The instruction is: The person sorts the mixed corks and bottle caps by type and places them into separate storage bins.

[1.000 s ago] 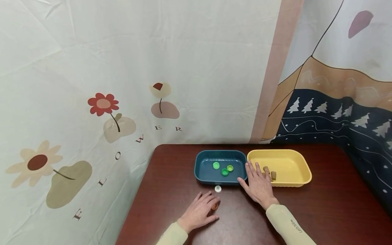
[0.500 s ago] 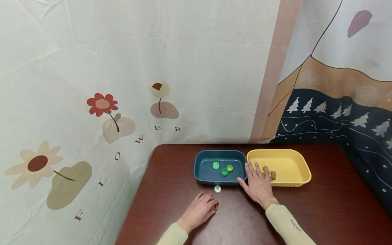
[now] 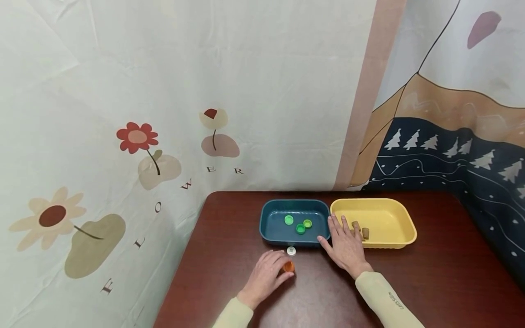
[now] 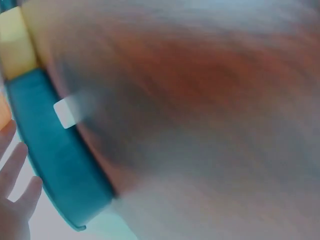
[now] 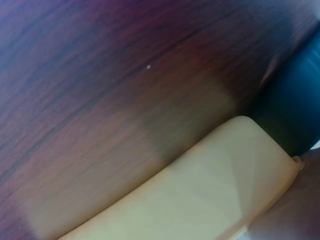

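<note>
My left hand [image 3: 264, 275] pinches an orange bottle cap [image 3: 289, 266] between thumb and fingers, over the front part of the table. In the left wrist view, my left fingers [image 4: 15, 167] show at the edge. A white cap [image 3: 291, 251] lies on the table just beyond, in front of the blue tray [image 3: 272, 240]. Several green caps [image 3: 301, 228] are inside that tray. With fingers spread straight, my right hand [image 3: 346, 250] rests where the blue tray meets the yellow tray [image 3: 393, 223]. Several brown cork-like pieces [image 3: 365, 233] lie in the yellow tray, partly hidden by this hand.
Both trays stand side by side toward the back of the dark red-brown table [image 3: 229, 237]. A printed curtain [image 3: 279, 91] hangs behind and beside it. The right wrist view shows the yellow tray's outer wall [image 5: 190, 200] and table surface [image 5: 100, 100].
Relaxed over the orange cap at first, my left hand has closed its fingers on it and moved it slightly away from me, toward the white cap. My right hand stays put.
</note>
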Demonstrator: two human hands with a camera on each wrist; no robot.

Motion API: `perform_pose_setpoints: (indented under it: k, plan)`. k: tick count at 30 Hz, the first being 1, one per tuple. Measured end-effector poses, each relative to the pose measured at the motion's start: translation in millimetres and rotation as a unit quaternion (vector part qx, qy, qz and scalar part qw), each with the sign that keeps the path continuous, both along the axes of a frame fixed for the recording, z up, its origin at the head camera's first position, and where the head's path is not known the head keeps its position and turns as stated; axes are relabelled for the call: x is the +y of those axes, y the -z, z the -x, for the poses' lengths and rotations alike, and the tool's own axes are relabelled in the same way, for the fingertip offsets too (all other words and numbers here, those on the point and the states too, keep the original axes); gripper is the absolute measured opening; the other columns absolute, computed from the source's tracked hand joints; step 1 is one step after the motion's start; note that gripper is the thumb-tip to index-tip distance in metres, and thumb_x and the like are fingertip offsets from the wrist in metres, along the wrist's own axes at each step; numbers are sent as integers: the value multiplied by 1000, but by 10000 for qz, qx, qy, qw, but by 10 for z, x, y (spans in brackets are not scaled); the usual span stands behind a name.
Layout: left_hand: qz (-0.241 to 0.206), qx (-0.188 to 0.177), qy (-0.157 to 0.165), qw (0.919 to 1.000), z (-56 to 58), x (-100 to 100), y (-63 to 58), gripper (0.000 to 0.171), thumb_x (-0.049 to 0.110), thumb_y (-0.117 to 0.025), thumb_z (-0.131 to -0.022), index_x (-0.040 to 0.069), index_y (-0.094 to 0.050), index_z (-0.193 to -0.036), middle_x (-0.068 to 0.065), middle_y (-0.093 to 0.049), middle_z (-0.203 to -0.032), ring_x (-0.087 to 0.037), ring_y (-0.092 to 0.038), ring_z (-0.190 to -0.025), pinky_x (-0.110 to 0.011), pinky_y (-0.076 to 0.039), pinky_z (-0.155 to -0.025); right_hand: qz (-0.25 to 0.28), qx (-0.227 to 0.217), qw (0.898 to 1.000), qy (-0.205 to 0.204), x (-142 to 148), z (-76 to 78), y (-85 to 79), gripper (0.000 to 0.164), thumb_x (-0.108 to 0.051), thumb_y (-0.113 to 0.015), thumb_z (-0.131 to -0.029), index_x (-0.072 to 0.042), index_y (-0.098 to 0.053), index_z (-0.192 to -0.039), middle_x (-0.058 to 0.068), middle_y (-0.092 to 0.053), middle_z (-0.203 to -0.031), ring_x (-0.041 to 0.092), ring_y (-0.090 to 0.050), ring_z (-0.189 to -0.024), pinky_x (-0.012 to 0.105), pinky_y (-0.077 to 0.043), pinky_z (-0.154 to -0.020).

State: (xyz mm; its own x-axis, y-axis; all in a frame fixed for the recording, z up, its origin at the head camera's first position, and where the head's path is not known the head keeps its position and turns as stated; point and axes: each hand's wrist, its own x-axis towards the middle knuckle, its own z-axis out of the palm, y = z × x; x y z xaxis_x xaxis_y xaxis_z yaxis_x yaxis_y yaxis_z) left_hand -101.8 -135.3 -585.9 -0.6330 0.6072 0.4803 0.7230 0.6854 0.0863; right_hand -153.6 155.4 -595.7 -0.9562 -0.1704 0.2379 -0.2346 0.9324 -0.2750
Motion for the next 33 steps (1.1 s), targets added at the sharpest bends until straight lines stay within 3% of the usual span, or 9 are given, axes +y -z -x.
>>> perform_pose_setpoints:
  k: [5,9,14,20,33]
  plan:
    - [-683,141,18,9976,78,41,-65,42,36,-85,-82,12,-74,-116,-4,-74,-114,-21,-67,-115,-46,-53,-99,-27,-103,9999,16,-1,2,4,86,-64,-46,-102,-1,-36,-160,17,-31,-167,43,-21,-154,68,-11,-120]
    - [-1058,-89,-144,9942,127,73,-142,42,33,-86,-83,12,-74,-118,-4,-74,-116,-21,-66,-116,-46,-53,-100,-47,-140,9999,21,-3,1,10,87,-65,-45,-102,-2,-36,-160,17,-30,-167,43,-22,-154,68,-11,-120]
    - [-1421,-70,-294,9894,204,114,-188,43,27,-90,-79,11,-75,-116,-5,-73,-117,-24,-66,-116,-47,-54,-98,-89,-130,9999,26,3,8,7,87,-66,-44,-102,-2,-36,-160,17,-31,-167,43,-22,-154,68,-11,-120]
    - [-1591,26,-394,9865,303,133,-208,45,27,-90,-79,10,-74,-118,-4,-72,-119,-25,-65,-117,-48,-54,-97,-116,-130,9998,35,-3,14,-4,87,-66,-45,-102,-2,-36,-160,16,-31,-167,43,-22,-154,68,-12,-120]
    - [-1692,-625,-887,9796,574,182,-301,41,30,-86,-85,13,-74,-121,-4,-67,-126,-25,-59,-126,-50,-49,-104,-86,-119,9999,48,-8,5,-9,87,-66,-46,-101,-2,-37,-159,17,-31,-167,43,-23,-154,68,-11,-120]
